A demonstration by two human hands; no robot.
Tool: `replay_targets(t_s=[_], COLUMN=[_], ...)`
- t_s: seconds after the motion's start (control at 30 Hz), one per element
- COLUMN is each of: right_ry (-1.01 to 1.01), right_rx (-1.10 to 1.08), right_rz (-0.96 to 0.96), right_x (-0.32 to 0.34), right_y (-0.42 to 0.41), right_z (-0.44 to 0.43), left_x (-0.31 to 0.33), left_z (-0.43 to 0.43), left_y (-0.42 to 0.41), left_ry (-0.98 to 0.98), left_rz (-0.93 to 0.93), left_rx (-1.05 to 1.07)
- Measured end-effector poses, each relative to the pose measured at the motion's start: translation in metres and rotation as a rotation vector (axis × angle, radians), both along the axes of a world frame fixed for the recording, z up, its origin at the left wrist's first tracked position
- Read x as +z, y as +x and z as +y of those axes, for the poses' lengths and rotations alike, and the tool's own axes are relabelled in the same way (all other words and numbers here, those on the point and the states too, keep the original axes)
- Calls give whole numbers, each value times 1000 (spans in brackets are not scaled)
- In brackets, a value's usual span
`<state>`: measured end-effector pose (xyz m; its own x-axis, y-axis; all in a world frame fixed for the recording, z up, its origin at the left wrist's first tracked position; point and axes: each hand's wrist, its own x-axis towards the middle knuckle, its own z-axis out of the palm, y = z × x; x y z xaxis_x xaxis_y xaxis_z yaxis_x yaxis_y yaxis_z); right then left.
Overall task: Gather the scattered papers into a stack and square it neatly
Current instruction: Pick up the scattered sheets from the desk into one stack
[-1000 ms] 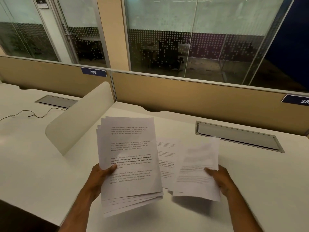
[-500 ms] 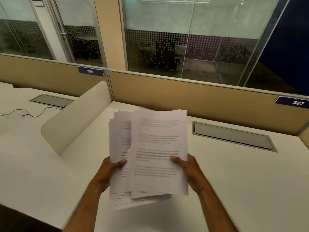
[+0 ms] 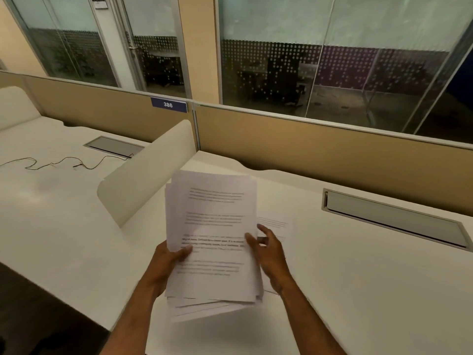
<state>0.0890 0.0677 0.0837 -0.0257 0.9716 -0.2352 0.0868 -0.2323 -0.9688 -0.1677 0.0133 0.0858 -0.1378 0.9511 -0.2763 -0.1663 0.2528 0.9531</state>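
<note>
I hold the stack of papers (image 3: pixel 212 239) above the counter (image 3: pixel 358 290), lifted clear of it and tilted toward me, roughly over the near middle of the surface. My left hand (image 3: pixel 170 254) pinches the stack's left edge, thumb on the printed top sheet and fingers closed underneath, so it carries the weight. My right hand (image 3: pixel 268 252) sits at the right edge with its fingers (image 3: pixel 263 233) spread loosely, the thumb resting on the top sheet; I judge it is steadying rather than clamping, free to nudge sheets inward. The stack is not yet square: lower sheets fan out past the bottom edge and poke out at the upper left. One loose sheet (image 3: pixel 277 224) lies flat on the counter just beyond my right hand, partly hidden by it, so gathering is not finished. I reckon that sheet needs picking up next, then the edges tapped on the counter to align them.
</note>
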Motion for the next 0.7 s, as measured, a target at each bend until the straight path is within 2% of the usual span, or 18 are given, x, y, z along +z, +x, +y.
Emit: replay_targets(t_s=[0.13, 0.23, 0.33, 0.4, 0.53, 0.6, 0.7], right_ry=[-149, -336, -403, -460, -619, -587, -393], right_rx=[-330, -316, -309, -323, -442, -469, -470], right_rz=[-460, -725, -888, -887, -640, -561, -455], right_x=[-44, -76, -88, -89, -95, -91, -79], right_y=[26, 34, 25, 17, 24, 33, 44], right_z=[25, 34, 40, 46, 60, 59, 61], left_x=[-3, -3, -4, -4, -5, -6, -7], left_z=[1, 4, 9, 14, 24, 31, 41], left_y=[-50, -83, -110, -124, -140, -145, -148], left_ry=[-9, -26, -43, -43, -41, -40, -34], left_rz=[1, 22, 37, 36, 9, 7, 9], left_rx=[14, 10, 1, -13, -29, -42, -65])
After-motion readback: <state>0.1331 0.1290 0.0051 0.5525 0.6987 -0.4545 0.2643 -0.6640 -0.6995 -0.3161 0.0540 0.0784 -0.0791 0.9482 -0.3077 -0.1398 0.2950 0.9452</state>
